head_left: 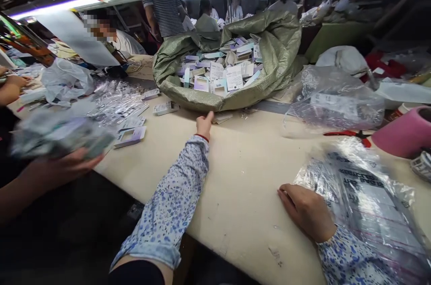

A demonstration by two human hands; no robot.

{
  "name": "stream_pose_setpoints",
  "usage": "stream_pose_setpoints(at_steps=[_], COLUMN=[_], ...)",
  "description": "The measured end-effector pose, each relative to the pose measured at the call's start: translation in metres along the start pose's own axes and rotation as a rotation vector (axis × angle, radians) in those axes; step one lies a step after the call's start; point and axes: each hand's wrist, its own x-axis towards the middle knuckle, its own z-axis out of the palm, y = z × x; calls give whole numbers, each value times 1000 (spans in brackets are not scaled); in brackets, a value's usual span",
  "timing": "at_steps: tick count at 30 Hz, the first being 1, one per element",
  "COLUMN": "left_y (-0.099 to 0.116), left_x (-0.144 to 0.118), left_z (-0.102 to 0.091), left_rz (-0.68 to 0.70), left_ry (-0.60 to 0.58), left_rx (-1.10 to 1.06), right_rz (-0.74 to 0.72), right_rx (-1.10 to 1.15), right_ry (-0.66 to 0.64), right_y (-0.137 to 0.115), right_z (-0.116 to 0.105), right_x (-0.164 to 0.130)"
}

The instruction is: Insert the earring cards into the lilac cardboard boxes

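**Left hand at the sack's rim, right hand flat by the plastic bags**

The left hand (pixel 204 124) stretches across the cream table (pixel 235 177) and meets the lower rim of the green woven sack (pixel 279 47); its fingers are curled and turned away, so whether they pinch the fabric or merely touch it cannot be told. The sack lies open on its side, filled with small printed cards (pixel 222 72); the print on them is too small to read, and the sack's far fold hides how deep the pile goes. The right hand (pixel 305 211) rests palm down on the table, fingers loosely together, holding nothing, its edge against a stack of clear plastic bags (pixel 363 199); the stack is blurred and runs off the right edge. At far left a co-worker's hand (pixel 63 166) grips a bundle (pixel 57 134) so smeared by motion that its contents cannot be made out; loose cards (pixel 131 134) lie just beside it; a pink roll (pixel 404 134) is cut off at the right; red scissors (pixel 350 133) lie half under crumpled film (pixel 333 101).
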Motion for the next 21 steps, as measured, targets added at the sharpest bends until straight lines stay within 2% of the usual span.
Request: stream_pose_setpoints(at_steps=[2,5,8,10,13,17,19,21], left_y=[-1,-1,5,11,14,5,-2,-7], left_x=[17,30,30,20,-18,-93,-127,-150], left_z=[8,17,25,27,28,29,34,40], left_rz=[-119,-250,-320,-332,-312,-259,-231,-204], left_ry=[27,37,-15,-83,-238,-429,-472,-512], left_rx=[-50,-82,-103,-133,-209,-348,-400,-438], right_rz=[6,7,11,11,-5,14,130,339], right_rx=[22,52,71,75,107,238,348,520], right_ry=[1,1,-7,-6,23,143,205,252], right_y=[0,-1,0,0,-1,-6,-9,-9], right_z=[0,0,0,0,-1,-1,0,0], right_x=[1,1,2,2,2,0,1,4])
